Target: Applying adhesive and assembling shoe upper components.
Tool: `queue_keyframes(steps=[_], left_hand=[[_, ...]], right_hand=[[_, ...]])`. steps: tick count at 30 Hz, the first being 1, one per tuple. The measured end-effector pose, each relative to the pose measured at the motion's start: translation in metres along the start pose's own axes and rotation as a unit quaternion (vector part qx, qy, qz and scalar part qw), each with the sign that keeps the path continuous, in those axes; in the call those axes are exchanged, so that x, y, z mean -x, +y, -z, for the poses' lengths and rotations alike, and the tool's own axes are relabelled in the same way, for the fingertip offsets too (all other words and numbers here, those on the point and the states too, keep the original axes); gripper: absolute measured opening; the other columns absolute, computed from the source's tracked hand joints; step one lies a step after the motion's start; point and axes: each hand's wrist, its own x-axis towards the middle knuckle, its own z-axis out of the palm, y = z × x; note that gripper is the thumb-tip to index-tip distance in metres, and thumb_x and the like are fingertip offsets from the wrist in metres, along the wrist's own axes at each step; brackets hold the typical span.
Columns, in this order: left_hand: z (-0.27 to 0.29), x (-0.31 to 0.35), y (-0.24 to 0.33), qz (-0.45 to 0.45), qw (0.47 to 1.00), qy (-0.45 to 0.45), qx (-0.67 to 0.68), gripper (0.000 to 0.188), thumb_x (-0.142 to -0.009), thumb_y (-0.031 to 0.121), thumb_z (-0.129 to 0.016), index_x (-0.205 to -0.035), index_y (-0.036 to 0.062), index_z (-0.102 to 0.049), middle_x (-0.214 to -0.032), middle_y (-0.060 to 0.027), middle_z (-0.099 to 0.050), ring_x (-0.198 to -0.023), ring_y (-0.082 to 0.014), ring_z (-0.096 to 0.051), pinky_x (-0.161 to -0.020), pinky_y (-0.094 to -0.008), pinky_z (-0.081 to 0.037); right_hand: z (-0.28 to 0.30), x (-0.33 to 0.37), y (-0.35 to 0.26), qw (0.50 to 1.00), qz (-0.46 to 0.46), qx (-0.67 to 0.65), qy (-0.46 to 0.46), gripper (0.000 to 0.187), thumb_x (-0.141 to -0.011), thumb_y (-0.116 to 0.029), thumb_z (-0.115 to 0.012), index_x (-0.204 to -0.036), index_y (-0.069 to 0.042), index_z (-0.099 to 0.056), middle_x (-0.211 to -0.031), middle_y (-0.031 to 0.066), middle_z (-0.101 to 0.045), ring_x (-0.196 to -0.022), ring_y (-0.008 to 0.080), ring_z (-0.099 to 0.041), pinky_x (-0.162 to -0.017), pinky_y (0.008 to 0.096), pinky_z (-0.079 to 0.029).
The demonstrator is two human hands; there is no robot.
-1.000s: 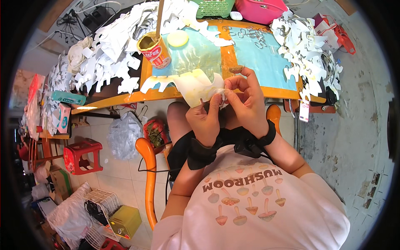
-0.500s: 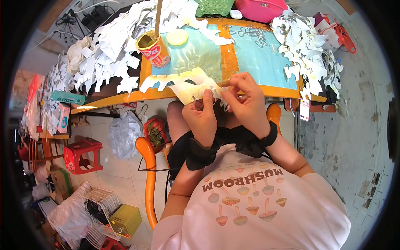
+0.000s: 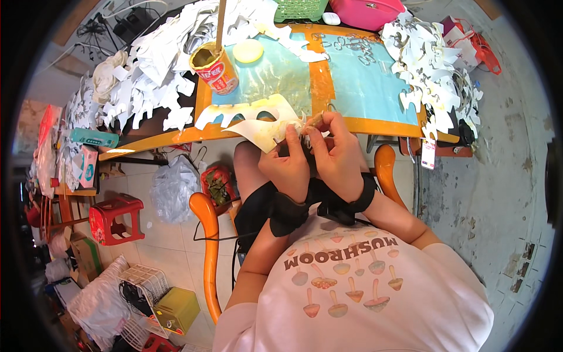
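My left hand pinches a cream-white cut-out sheet between thumb and fingers, just over the near table edge. Close beside it, my right hand has thumb and forefinger pressed together at the sheet's right end. What lies between those fingertips is too small to make out. Another white piece with arched cut-outs rests on the table behind, partly overlapped by the held sheet. Beyond it stands a red and white tub of brownish paste, with a stick upright in it.
A pale yellow disc lies beside the tub. Several metal rings are scattered on the blue table covering. White cut-outs heap up left and right. A green basket and pink container stand at the back.
My right hand has moved slightly left and down, its fingers closing in toward the left thumb. The held sheet has shifted and tilted a little; the left hand has barely moved.
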Motion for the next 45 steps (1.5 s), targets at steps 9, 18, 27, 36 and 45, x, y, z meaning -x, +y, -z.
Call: queue_keyframes(steps=[9,18,27,36,45], left_hand=[[-0.006,0.001,0.009,-0.065,0.997,0.031,0.017,0.016,-0.092,0.003,-0.065,-0.103,-0.0085,-0.064,-0.096,-0.0108,-0.07,-0.083,-0.0133,-0.065,-0.072,-0.0272,-0.052],[-0.007,0.002,0.006,-0.058,0.997,0.036,0.02,0.015,-0.093,0.007,-0.065,-0.098,-0.0074,-0.066,-0.09,-0.0096,-0.071,-0.08,-0.0127,-0.065,-0.07,-0.0263,-0.051],[0.008,-0.006,0.017,0.059,0.993,-0.035,0.099,0.015,-0.096,0.007,-0.061,-0.104,-0.0053,-0.064,-0.095,-0.0055,-0.068,-0.08,-0.0073,-0.061,-0.069,-0.022,-0.048],[0.005,-0.004,0.024,0.061,0.989,-0.038,0.129,0.02,-0.095,0.005,-0.061,-0.112,-0.005,-0.062,-0.103,-0.0063,-0.067,-0.085,-0.0082,-0.061,-0.076,-0.0231,-0.048],[0.011,-0.005,0.023,0.063,0.977,-0.09,0.185,0.016,-0.09,0.001,-0.066,-0.105,-0.0039,-0.065,-0.098,-0.0057,-0.068,-0.085,-0.0097,-0.063,-0.079,-0.0232,-0.049]], right_hand=[[0.002,-0.005,0.012,0.996,-0.046,-0.067,-0.021,0.05,-0.083,-0.003,-0.071,-0.122,-0.003,-0.041,-0.081,0.0058,-0.066,-0.071,0.0077,-0.063,-0.053,0.02,-0.046],[-0.004,-0.003,-0.001,0.999,-0.013,-0.036,-0.013,0.045,-0.086,0.0,-0.064,-0.125,0.0,-0.041,-0.083,0.01,-0.065,-0.072,0.0139,-0.065,-0.06,0.0247,-0.051],[0.005,-0.014,0.002,0.997,-0.007,-0.061,-0.055,0.045,-0.087,0.001,-0.06,-0.127,0.0,-0.039,-0.081,0.0098,-0.062,-0.065,0.0146,-0.059,-0.059,0.0261,-0.048],[0.005,-0.013,-0.005,0.998,0.046,0.04,-0.025,0.046,-0.082,0.001,-0.064,-0.124,-0.001,-0.045,-0.072,0.0053,-0.06,-0.057,0.0107,-0.051,-0.053,0.026,-0.043],[0.01,-0.017,-0.007,0.995,0.064,0.079,-0.02,0.046,-0.08,0.001,-0.066,-0.123,-0.005,-0.05,-0.072,0.0047,-0.061,-0.055,0.0121,-0.051,-0.053,0.0273,-0.045]])
